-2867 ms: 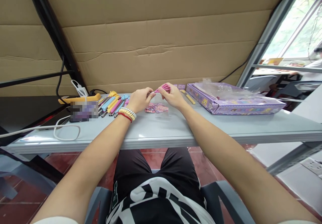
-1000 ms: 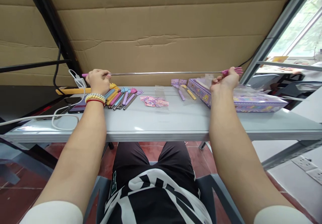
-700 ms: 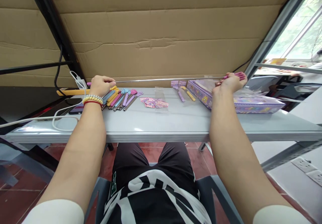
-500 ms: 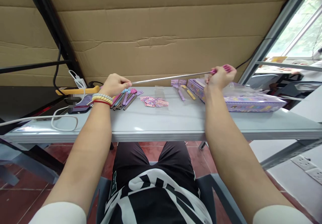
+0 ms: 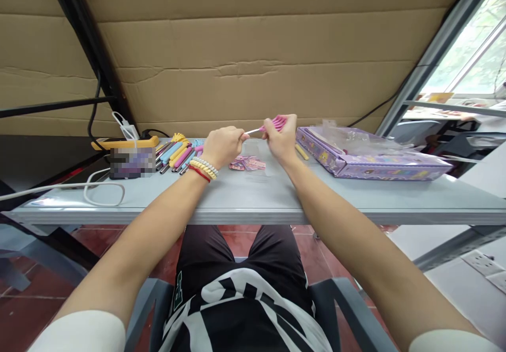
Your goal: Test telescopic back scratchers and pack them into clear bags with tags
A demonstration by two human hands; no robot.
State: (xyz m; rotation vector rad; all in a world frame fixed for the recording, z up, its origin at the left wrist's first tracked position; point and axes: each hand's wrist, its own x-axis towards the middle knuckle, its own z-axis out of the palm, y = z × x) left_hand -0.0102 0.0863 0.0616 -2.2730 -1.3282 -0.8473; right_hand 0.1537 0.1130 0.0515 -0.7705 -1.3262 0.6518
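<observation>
Above the middle of the table I hold a telescopic back scratcher point(image 5: 253, 131) with a pink, claw-shaped head and a thin metal rod. My right hand point(image 5: 282, 138) is closed round its pink head. My left hand point(image 5: 225, 144) grips the other end and hides the handle; only a short piece of rod shows between the hands. Left of my left hand lies a row of back scratchers point(image 5: 176, 154) in yellow, blue, pink and purple. Below the hands is a small heap of pink printed cards point(image 5: 247, 163), with clear plastic film beside it.
A purple patterned box point(image 5: 375, 165) with clear plastic bags on top stands at the right. Behind my right hand part of a yellow handle point(image 5: 302, 152) shows. At the left are a phone point(image 5: 132, 163), a white cable point(image 5: 103, 186) and a yellow-orange object point(image 5: 146, 142). Cardboard point(image 5: 253, 51) closes off the back.
First held close together, my hands drew the back scratcher's rod out long. They have since come back together over the table's middle, and the rod is pushed in short again.
</observation>
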